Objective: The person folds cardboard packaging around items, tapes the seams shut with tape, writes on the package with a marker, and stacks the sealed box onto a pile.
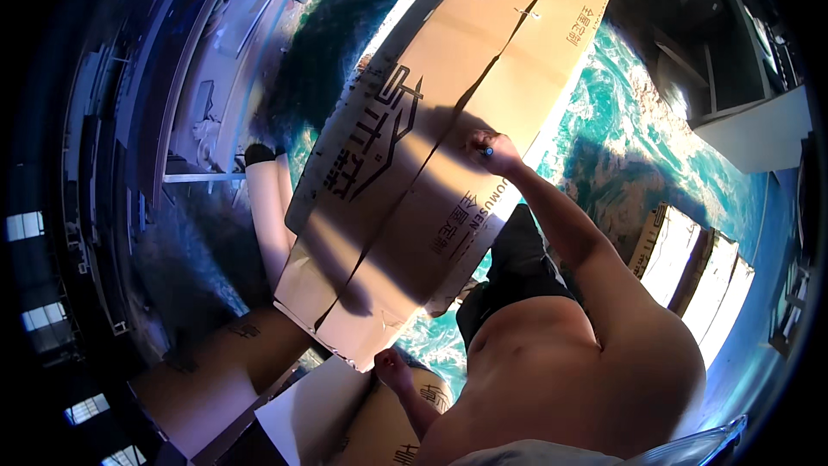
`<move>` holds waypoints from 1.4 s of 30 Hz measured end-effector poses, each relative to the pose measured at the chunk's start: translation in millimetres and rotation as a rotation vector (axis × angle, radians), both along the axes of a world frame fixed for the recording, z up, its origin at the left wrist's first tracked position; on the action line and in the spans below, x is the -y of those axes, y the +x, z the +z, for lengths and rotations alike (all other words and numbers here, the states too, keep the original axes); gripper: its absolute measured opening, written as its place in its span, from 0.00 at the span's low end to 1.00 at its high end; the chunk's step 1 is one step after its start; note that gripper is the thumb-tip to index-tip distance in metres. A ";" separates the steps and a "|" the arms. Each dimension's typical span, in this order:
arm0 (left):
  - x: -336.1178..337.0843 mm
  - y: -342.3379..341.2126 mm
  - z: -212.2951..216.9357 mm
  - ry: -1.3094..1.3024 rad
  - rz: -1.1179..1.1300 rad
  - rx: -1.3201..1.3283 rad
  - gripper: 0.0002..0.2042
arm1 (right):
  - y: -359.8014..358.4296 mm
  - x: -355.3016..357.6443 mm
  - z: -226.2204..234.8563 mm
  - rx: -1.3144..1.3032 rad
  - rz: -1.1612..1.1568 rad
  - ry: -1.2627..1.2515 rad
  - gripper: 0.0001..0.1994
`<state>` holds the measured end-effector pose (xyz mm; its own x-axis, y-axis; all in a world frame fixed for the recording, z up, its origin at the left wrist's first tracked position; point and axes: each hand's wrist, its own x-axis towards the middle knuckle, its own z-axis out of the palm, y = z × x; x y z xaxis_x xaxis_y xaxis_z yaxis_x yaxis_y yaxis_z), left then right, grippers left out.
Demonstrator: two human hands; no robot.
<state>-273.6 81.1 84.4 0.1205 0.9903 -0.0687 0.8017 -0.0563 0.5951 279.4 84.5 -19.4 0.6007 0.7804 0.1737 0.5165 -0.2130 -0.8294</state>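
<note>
A long brown cardboard carton [526,60] with dark printing slants across the middle of the view, a seam running down its top. My right hand [496,152] rests over the carton near the seam, its fingers closed round a pen [488,152] whose blue end shows; the writing tip is hidden. By the carton's near end, my left hand [393,369] is curled closed next to the corner. Whatever it may hold is hidden, and I cannot tell whether it touches the carton. Shadows fall over much of the carton's top.
More printed cartons [216,362] lie at the lower left, beside a white panel [315,406]. Stacked cartons [690,276] stand at the right. A metal-framed table [203,178] is at the upper left, and a dark cabinet-like unit [733,60] at the upper right. The floor is patterned blue-green.
</note>
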 end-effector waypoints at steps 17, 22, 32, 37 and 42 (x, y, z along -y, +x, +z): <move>140.4 53.9 48.6 0.096 0.002 -0.186 0.06 | 202.8 176.1 -21.3 -0.395 -0.815 0.263 0.08; 194.3 76.2 11.7 0.016 0.052 -0.024 0.06 | 129.1 130.5 -3.4 -0.235 -0.428 0.446 0.11; 323.0 23.5 -13.1 0.016 0.644 -0.084 0.14 | -332.5 134.7 139.0 -0.227 1.463 0.307 0.07; 348.5 -32.3 49.9 0.366 0.824 -0.017 0.14 | -413.3 204.0 228.1 -0.482 1.792 0.192 0.11; 340.1 -82.3 105.5 0.364 0.799 -0.041 0.12 | -463.9 207.5 261.8 -0.471 1.824 0.382 0.10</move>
<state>-355.9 -259.0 189.9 -0.6135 0.7390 0.2785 0.7027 0.3501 0.6194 -184.5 -123.1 242.4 -0.7352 0.3907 0.5540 -0.3755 0.4456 -0.8127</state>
